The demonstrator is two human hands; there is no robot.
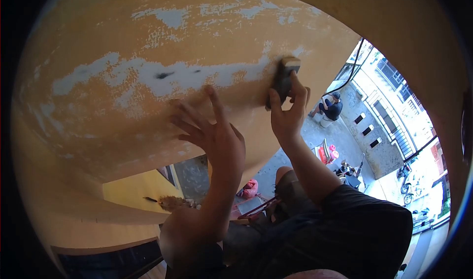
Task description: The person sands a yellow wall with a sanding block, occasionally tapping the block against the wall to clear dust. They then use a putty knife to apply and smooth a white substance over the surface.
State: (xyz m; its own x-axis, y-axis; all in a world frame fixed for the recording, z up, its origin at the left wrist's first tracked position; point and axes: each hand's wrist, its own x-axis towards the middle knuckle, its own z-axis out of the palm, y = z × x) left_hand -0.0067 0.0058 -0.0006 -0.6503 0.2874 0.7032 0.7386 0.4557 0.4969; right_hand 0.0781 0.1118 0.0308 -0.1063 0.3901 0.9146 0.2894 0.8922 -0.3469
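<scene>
The right hand (287, 117) is raised, fingers wrapped around a dark block (285, 77) pressed against the orange wall (98, 131) at the end of a scraped white patch (162, 77). The left hand (213, 131) is open, fingers spread on the wall. Beyond, a person (332, 106) sits in a concrete yard (345, 146).

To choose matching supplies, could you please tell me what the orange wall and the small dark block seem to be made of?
The orange wall with white patches looks like plaster or masonry under matt paint, worn through to a pale layer. The small dark rectangular block, gripped by the right hand, seems a sanding block with a pale back; exact material unclear.
</scene>
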